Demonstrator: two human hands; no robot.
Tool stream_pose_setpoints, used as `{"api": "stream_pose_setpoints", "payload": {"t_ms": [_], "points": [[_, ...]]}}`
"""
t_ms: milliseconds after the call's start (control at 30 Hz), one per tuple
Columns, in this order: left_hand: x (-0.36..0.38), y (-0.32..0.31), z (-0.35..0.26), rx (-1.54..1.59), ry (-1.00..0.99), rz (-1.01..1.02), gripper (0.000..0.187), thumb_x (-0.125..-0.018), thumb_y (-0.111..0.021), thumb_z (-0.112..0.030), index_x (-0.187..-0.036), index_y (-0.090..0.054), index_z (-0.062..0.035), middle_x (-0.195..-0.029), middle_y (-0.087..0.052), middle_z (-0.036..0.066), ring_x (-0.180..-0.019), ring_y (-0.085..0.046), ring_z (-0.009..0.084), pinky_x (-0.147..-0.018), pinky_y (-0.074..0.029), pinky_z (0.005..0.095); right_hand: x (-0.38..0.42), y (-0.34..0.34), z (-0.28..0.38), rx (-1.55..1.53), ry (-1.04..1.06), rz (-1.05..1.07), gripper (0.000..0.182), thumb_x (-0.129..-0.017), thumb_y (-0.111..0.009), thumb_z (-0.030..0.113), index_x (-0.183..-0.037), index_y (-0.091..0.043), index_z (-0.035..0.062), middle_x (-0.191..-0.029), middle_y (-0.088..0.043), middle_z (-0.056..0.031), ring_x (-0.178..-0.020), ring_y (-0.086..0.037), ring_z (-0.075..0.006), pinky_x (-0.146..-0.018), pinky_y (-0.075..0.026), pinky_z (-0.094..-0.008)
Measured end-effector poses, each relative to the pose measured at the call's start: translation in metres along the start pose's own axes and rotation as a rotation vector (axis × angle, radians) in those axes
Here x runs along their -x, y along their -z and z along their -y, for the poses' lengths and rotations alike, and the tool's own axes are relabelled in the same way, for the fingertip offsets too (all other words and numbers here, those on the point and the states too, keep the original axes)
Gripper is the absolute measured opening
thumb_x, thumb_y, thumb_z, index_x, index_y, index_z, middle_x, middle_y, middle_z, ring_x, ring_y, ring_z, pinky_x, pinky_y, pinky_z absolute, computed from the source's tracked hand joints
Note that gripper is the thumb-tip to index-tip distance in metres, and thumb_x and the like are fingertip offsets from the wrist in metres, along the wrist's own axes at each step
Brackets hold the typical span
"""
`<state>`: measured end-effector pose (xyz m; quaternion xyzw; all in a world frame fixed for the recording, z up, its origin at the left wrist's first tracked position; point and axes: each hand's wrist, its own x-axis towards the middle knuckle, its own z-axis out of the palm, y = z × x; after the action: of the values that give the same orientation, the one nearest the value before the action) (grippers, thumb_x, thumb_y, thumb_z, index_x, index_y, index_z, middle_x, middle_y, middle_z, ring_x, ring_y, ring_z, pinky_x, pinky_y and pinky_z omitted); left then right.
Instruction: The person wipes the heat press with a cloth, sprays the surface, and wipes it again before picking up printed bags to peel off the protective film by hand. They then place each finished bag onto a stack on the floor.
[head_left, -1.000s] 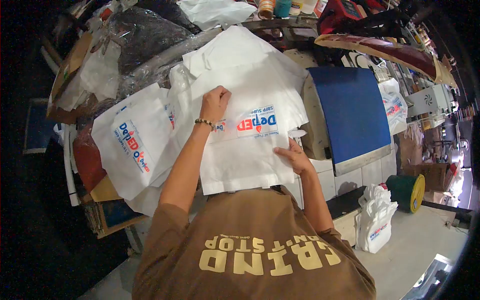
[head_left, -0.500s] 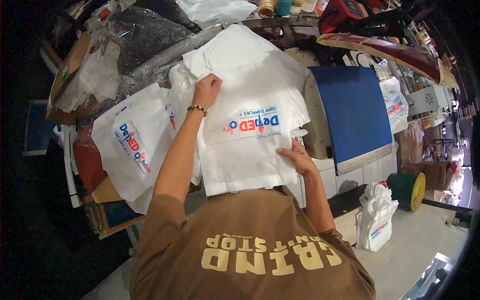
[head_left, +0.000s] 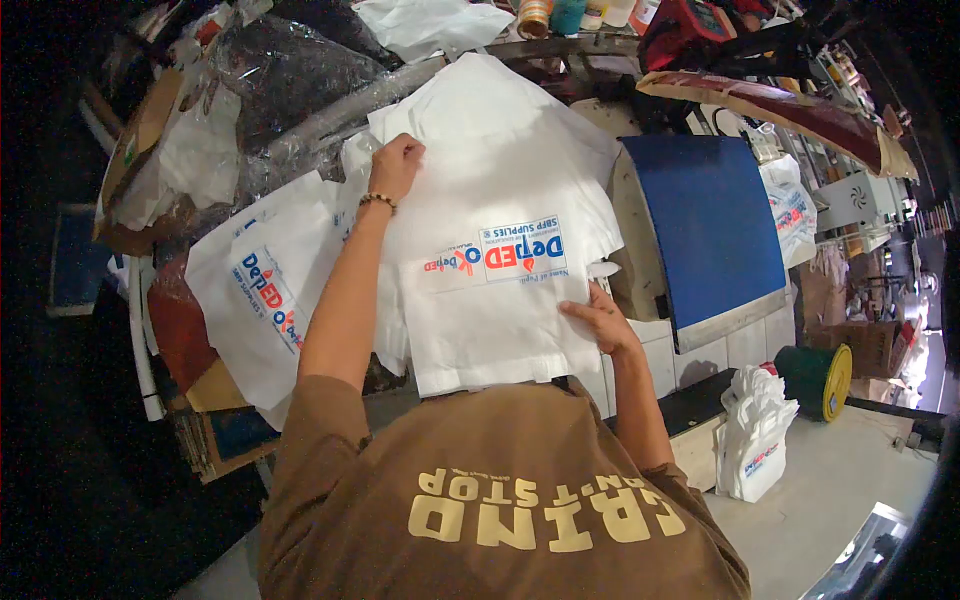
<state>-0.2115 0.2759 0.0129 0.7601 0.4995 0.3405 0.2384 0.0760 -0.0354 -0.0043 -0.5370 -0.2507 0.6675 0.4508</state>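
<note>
A white printed bag (head_left: 490, 330) lies on a pile of white bags in front of my body, its blue and red print upside down to me. My left hand (head_left: 398, 167), with a beaded bracelet on the wrist, is closed at the bag's left edge; its fingertips are pinched on the white material. On the right edge, beside the print, rests my right hand (head_left: 605, 318) with its fingers apart and the thumb side over the bag. More printed white bags (head_left: 262, 290) lie to the left.
A blue panel (head_left: 703, 230) stands right of the pile. Farther right are a green drum (head_left: 815, 380) and a stack of folded white bags (head_left: 755, 435). Clear plastic wrap (head_left: 290, 75) and a cardboard box (head_left: 150, 150) are at the upper left; jars (head_left: 567, 15) stand at the back.
My left hand has moved slightly left and up, uncovering more of the print. The bag's lower part has shifted slightly right, and my right hand has moved a little with it.
</note>
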Motion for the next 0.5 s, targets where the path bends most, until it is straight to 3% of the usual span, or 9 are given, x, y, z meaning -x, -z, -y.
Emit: {"api": "stream_pose_setpoints", "payload": {"t_ms": [67,233,300,333,367,433,467,500], "points": [[-0.006,0.012,0.008,0.085,0.107,-0.001,0.018,-0.093,-0.060,-0.020,-0.094,-0.065,-0.0020,-0.075,-0.069,0.009,-0.066,-0.066,0.0169,-0.065,-0.052,0.0324,0.000,0.003,0.000,0.050,-0.024,-0.004,0.048,-0.084,-0.071,0.008,-0.130,-0.055,0.0027,-0.113,-0.066,-0.0060,-0.099,-0.062,-0.0154,-0.088,-0.049,-0.0296],[-0.020,0.044,0.028,-0.014,0.006,-0.138,0.015,-0.093,-0.060,-0.018,-0.092,-0.064,-0.0033,-0.077,-0.068,0.008,-0.069,-0.065,0.0165,-0.066,-0.051,0.0309,0.011,0.010,0.006,0.154,0.068,-0.011,0.046,-0.088,-0.067,0.010,-0.131,-0.053,0.0020,-0.113,-0.066,-0.0074,-0.099,-0.062,-0.0169,-0.090,-0.048,-0.0309],[-0.024,0.058,0.041,0.209,0.045,-0.160,0.016,-0.096,-0.058,-0.020,-0.095,-0.064,-0.0046,-0.080,-0.067,0.006,-0.072,-0.063,0.0142,-0.066,-0.050,0.0309,0.020,0.015,0.009,0.224,0.136,-0.081,0.044,-0.090,-0.064,0.012,-0.132,-0.053,0.0015,-0.112,-0.066,-0.0077,-0.100,-0.061,-0.0176,-0.091,-0.048,-0.0315],[-0.015,0.075,0.023,0.107,0.022,-0.138,0.018,-0.097,-0.056,-0.021,-0.096,-0.062,-0.0043,-0.079,-0.064,0.003,-0.070,-0.059,0.0136,-0.065,-0.048,0.0303,0.025,0.014,0.010,0.369,0.237,-0.065,0.044,-0.092,-0.062,0.014,-0.132,-0.052,0.0008,-0.114,-0.065,-0.0081,-0.102,-0.060,-0.0179,-0.092,-0.047,-0.0320],[-0.015,0.087,0.034,0.214,0.055,-0.049,0.020,-0.098,-0.056,-0.023,-0.094,-0.061,-0.0040,-0.077,-0.059,-0.001,-0.068,-0.054,0.0110,-0.062,-0.046,0.0274,0.031,0.013,0.012,0.515,0.331,-0.060,0.043,-0.094,-0.060,0.016,-0.133,-0.051,0.0001,-0.117,-0.064,-0.0085,-0.105,-0.059,-0.0182,-0.093,-0.047,-0.0325],[-0.007,0.101,0.043,0.270,0.155,-0.001,0.019,-0.099,-0.056,-0.023,-0.097,-0.060,-0.0047,-0.082,-0.058,-0.001,-0.071,-0.052,0.0065,-0.062,-0.043,0.0228,0.071,-0.006,0.040,0.451,0.354,-0.181,0.046,-0.096,-0.059,0.020,-0.136,-0.048,0.0003,-0.121,-0.062,-0.0093,-0.110,-0.056,-0.0179,-0.095,-0.046,-0.0335],[-0.002,0.110,0.039,0.357,0.194,0.073,0.021,-0.100,-0.056,-0.025,-0.099,-0.059,-0.0038,-0.085,-0.058,-0.001,-0.072,-0.052,0.0065,-0.062,-0.043,0.0231,0.096,-0.016,0.056,0.384,0.279,-0.240,0.048,-0.096,-0.061,0.021,-0.138,-0.048,0.0007,-0.123,-0.061,-0.0094,-0.110,-0.056,-0.0175,-0.095,-0.045,-0.0333],[-0.002,0.114,0.056,0.242,0.138,0.140,0.020,-0.099,-0.057,-0.024,-0.099,-0.058,-0.0039,-0.085,-0.058,-0.001,-0.072,-0.051,0.0060,-0.062,-0.043,0.0229,0.122,-0.017,0.064,0.311,0.211,-0.303,0.050,-0.095,-0.062,0.022,-0.139,-0.047,0.0012,-0.125,-0.060,-0.0095,-0.111,-0.055,-0.0171,-0.096,-0.045,-0.0331]]}}
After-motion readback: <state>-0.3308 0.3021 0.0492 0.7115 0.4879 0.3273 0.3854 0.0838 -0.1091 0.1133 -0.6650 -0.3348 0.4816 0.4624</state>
